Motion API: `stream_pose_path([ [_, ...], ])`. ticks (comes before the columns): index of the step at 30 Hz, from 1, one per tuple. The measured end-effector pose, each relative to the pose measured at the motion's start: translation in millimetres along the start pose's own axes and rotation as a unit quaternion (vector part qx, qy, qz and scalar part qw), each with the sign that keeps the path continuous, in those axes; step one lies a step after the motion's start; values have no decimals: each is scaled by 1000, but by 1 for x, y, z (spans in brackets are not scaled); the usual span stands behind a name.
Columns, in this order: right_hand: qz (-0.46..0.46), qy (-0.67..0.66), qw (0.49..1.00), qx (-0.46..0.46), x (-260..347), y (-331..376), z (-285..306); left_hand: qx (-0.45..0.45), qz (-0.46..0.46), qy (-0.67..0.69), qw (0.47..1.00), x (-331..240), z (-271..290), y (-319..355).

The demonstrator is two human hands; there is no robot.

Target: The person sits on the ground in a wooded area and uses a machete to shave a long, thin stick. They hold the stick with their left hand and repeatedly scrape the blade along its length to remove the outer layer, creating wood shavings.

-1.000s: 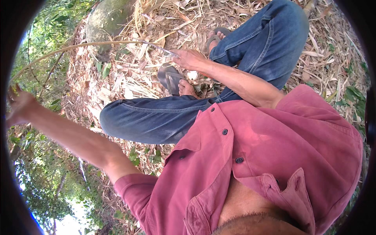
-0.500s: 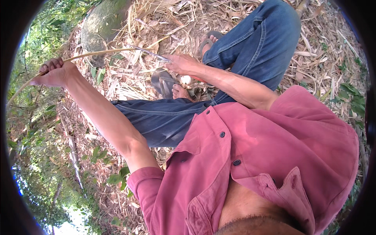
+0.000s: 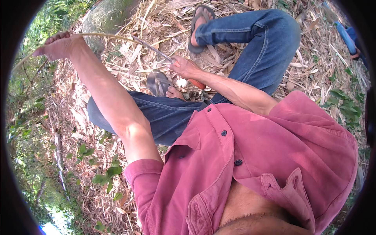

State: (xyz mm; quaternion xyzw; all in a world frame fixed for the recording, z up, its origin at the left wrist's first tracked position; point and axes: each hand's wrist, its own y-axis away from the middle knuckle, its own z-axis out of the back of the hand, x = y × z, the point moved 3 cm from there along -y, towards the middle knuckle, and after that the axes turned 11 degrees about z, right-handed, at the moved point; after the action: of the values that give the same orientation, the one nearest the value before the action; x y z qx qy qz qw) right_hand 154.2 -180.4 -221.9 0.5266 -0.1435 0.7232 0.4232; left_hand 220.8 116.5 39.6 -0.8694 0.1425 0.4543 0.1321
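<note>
At the far left my left hand [image 3: 60, 46] is closed around a long, thin, pale strip [image 3: 105, 35] that looks like split bamboo or cane. The strip bows in an arc toward the middle, and its other end trails past my fist to the left rim. My right hand [image 3: 185, 67] grips a knife, its long narrow blade [image 3: 152, 50] pointing up and left. Below that wrist shows the orange-red end of its handle [image 3: 197, 84]. Near its tip the blade meets the strip; whether it cuts in cannot be made out.
Dry leaves and shavings [image 3: 219, 62] cover the ground around my sandalled feet [image 3: 200, 27]. A mossy rounded stone or log [image 3: 107, 17] lies beyond the strip. Green plants [image 3: 33, 117] crowd the left side. Something blue [image 3: 346, 39] shows at the right rim.
My left hand has moved slightly up with the strip. My right foot has shifted farther away and left, and my left knee has swung out to the left. Both grips stay closed.
</note>
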Motion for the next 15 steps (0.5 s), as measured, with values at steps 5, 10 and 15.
stream_pose_path([
  [5,-64,-127,988,58,0,-9,13,31,-23,34,999,11,3,-11],
  [10,-1,20,998,63,25,-18,38,38,-40,37,998,14,4,-7],
  [15,68,36,997,5,54,-11,47,38,-21,34,998,17,-1,-1],
])
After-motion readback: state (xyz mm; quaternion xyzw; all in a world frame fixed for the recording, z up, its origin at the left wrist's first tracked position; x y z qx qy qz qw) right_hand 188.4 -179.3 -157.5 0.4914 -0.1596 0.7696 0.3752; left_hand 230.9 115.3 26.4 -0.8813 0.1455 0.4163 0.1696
